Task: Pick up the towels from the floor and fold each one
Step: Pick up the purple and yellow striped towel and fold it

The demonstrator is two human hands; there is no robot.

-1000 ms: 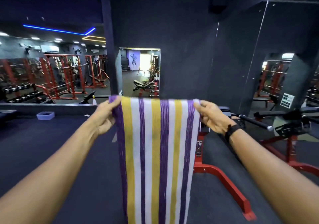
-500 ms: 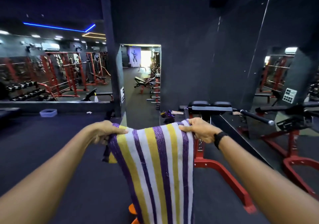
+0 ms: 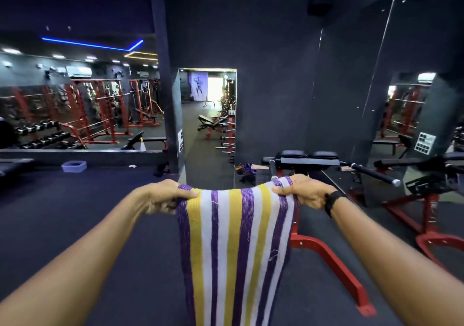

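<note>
The towel [image 3: 233, 245] hangs in the air in front of the person, held by its top edge, with its long striped body falling down out of the lower edge of the view. It is above the dark floor [image 3: 75, 225], not touching it as far as one can see. The left hand [image 3: 165, 196] pinches the top left corner, the thumb on the near side and the fingers curled behind the cloth. The right hand [image 3: 301, 191] grips the top right corner in the same way, with a black wristband [image 3: 331, 201] on that wrist.

The top edge sags a little between the two hands, so the cloth is soft and has no stiffness of its own. It seems thin and light, a woven fabric with some loose threads, and it is probably not slippery. It looks already doubled, because a second layer shows at the left side, but I cannot be sure. For the next fold the corners are the good places to hold, keeping the edge stretched so the layers stay aligned.

Behind the towel stands a red machine [image 3: 326, 253] with black pads.
</note>
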